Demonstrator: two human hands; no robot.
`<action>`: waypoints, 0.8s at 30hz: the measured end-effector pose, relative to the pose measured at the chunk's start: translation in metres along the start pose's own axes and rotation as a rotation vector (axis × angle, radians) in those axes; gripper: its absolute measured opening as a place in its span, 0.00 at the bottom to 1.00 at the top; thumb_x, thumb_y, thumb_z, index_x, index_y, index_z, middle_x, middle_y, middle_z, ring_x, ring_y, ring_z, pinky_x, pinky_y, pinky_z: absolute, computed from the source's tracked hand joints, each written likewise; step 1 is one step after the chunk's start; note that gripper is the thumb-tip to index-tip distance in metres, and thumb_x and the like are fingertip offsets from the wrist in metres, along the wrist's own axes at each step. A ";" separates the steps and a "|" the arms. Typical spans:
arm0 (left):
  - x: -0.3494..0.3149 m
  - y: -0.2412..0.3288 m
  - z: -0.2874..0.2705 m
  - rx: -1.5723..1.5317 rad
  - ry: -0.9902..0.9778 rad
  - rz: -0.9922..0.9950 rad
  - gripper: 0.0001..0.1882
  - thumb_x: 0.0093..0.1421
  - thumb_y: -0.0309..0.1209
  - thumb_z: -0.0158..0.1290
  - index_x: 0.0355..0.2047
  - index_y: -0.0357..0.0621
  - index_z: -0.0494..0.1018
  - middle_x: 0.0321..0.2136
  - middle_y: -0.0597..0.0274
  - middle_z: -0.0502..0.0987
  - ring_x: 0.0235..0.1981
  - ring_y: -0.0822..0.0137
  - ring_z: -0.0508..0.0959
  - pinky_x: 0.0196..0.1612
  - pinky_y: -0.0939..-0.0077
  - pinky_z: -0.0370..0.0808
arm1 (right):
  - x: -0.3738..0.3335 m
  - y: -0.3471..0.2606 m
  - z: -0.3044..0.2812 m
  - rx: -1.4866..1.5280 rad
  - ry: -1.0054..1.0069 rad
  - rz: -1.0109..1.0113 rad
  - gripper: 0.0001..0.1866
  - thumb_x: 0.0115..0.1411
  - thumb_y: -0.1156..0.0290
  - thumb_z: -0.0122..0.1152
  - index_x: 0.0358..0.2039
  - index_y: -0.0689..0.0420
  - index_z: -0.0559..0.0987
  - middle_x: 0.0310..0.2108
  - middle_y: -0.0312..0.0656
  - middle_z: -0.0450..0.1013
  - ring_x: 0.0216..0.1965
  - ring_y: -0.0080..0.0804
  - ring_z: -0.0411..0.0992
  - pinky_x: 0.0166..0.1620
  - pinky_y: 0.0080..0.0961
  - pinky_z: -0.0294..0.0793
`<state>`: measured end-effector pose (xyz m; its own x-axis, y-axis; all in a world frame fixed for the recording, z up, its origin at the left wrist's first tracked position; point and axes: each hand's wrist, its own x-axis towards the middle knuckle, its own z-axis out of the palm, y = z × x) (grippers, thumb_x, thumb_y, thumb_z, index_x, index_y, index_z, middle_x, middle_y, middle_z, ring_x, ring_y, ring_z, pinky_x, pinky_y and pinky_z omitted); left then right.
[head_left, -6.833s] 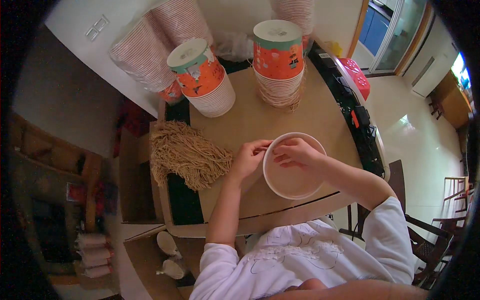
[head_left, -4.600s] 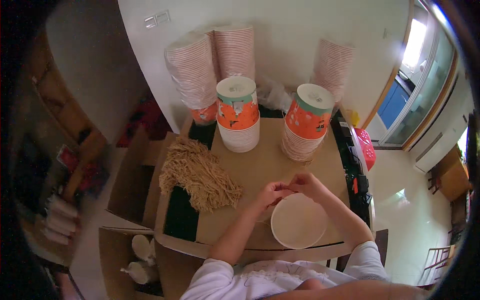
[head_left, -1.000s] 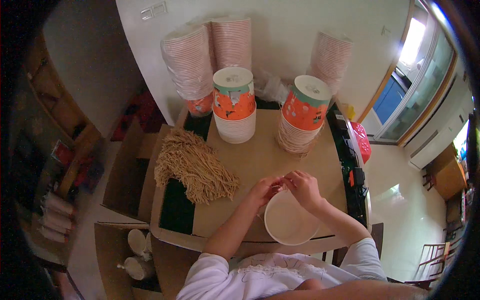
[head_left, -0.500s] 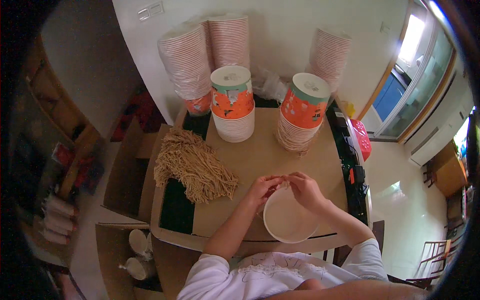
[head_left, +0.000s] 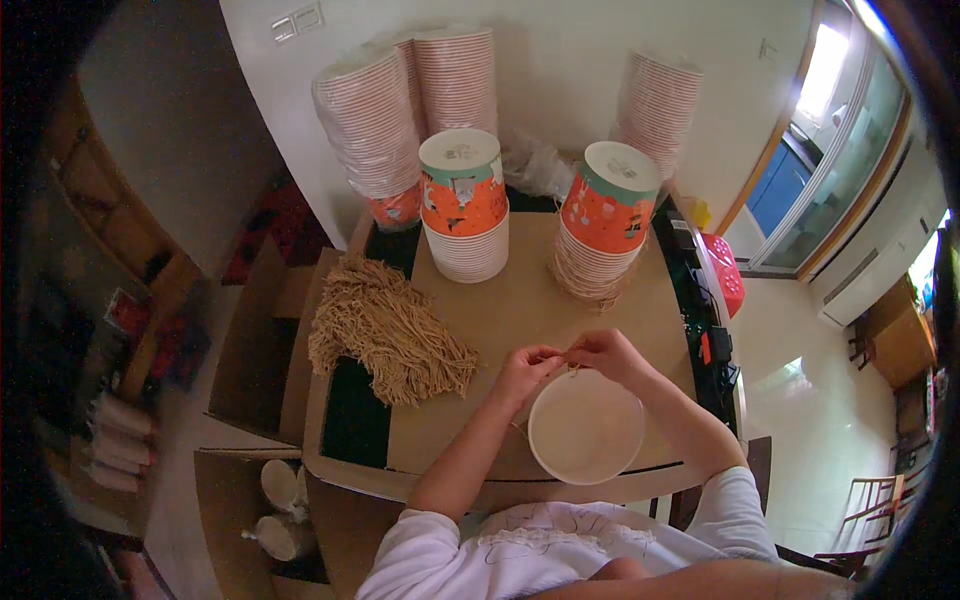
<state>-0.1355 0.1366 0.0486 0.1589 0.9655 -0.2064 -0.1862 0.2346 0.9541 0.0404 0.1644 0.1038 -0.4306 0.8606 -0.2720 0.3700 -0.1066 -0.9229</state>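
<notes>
A white paper bucket (head_left: 586, 428) stands mouth up at the table's front edge, close to my body. Above its far rim, my left hand (head_left: 530, 374) and my right hand (head_left: 606, 354) meet with their fingertips pinched together. A thin tan cord (head_left: 573, 370) shows at the rim under my right fingers, and both hands appear to hold it. Some cord also juts out at the bucket's left side. To the left of my hands lies a big heap of the same tan cords (head_left: 395, 335).
Two upside-down stacks of orange-and-green buckets, left (head_left: 464, 205) and right (head_left: 607, 220), stand further back; cords hang around the right one. Plastic-wrapped bucket stacks (head_left: 366, 125) line the wall. Black devices (head_left: 715, 345) sit along the right edge. An open carton (head_left: 225, 490) is at lower left.
My right hand has lifted slightly up and back from the rim, its fingers still pinched. The bucket sits a touch further right in view. My left hand has barely moved.
</notes>
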 end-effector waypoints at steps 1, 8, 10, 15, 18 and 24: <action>-0.002 0.002 0.001 -0.016 0.021 0.025 0.08 0.54 0.28 0.54 0.33 0.39 0.76 0.28 0.67 0.77 0.27 0.78 0.73 0.31 0.85 0.69 | 0.001 0.001 0.000 0.034 0.000 -0.041 0.06 0.54 0.73 0.58 0.29 0.63 0.77 0.24 0.37 0.74 0.27 0.20 0.70 0.31 0.17 0.70; -0.002 0.006 -0.002 0.054 0.017 0.100 0.07 0.54 0.26 0.53 0.33 0.37 0.76 0.28 0.63 0.78 0.30 0.76 0.75 0.35 0.82 0.71 | 0.006 0.005 0.001 0.009 0.007 -0.087 0.06 0.53 0.73 0.59 0.26 0.63 0.77 0.21 0.35 0.73 0.24 0.18 0.69 0.29 0.17 0.69; -0.001 0.007 -0.002 0.171 0.036 0.114 0.08 0.53 0.27 0.54 0.32 0.36 0.76 0.28 0.62 0.78 0.30 0.76 0.75 0.36 0.81 0.72 | 0.008 0.006 0.002 0.006 0.007 -0.093 0.06 0.53 0.73 0.58 0.25 0.63 0.77 0.21 0.35 0.73 0.24 0.19 0.69 0.29 0.17 0.69; 0.002 0.007 -0.003 0.237 0.032 0.124 0.08 0.51 0.27 0.57 0.32 0.36 0.77 0.27 0.62 0.78 0.30 0.75 0.75 0.36 0.81 0.72 | 0.008 0.008 0.001 -0.053 0.019 -0.099 0.07 0.54 0.72 0.58 0.25 0.63 0.76 0.21 0.36 0.73 0.24 0.19 0.69 0.28 0.18 0.69; 0.004 0.003 -0.004 0.232 0.027 0.125 0.08 0.51 0.27 0.57 0.32 0.36 0.77 0.27 0.62 0.78 0.30 0.75 0.75 0.36 0.82 0.72 | 0.008 0.006 0.000 -0.063 0.016 -0.060 0.05 0.53 0.76 0.57 0.27 0.64 0.77 0.24 0.38 0.74 0.27 0.21 0.71 0.31 0.16 0.71; 0.014 -0.007 -0.003 0.090 0.058 0.112 0.08 0.52 0.24 0.55 0.33 0.36 0.76 0.28 0.62 0.78 0.30 0.75 0.76 0.37 0.82 0.73 | 0.007 0.002 0.000 -0.025 0.066 0.010 0.08 0.54 0.71 0.57 0.27 0.63 0.77 0.23 0.37 0.73 0.25 0.20 0.69 0.29 0.17 0.70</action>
<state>-0.1353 0.1493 0.0385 0.0855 0.9906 -0.1068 -0.1117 0.1161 0.9869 0.0381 0.1706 0.1002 -0.3722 0.8906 -0.2615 0.3949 -0.1030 -0.9129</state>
